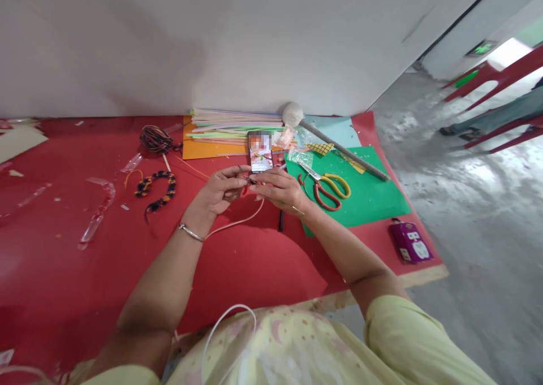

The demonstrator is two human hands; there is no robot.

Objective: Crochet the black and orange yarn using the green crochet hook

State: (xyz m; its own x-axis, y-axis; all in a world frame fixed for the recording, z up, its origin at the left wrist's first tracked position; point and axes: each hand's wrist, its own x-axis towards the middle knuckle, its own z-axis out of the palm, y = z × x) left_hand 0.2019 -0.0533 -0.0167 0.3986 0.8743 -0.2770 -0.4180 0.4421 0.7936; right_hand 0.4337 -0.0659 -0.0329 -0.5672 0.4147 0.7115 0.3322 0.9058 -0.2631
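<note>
My left hand (223,191) and my right hand (282,190) meet over the red table covering, fingertips pinched together. Between them is a small dark strand-like piece (251,180) with a bit of red below it; fingers cover most of it. Just beyond the fingertips a phone (260,158) shows a lit picture. A thin pale cable (240,222) curves under my hands. Right of my right hand lie scissors (332,191) with one red and one yellow handle. To the left rest a black-and-orange knotted cord (165,188) and a bundle of multicoloured cord (155,139).
Pastel strips (229,124) lie on orange paper (193,150) by the wall. A grey rod (343,150) with a white ball end crosses green card (369,204). A purple box (409,242) sits near the right edge. Clear plastic pieces (97,212) lie left. A person's leg shows far right.
</note>
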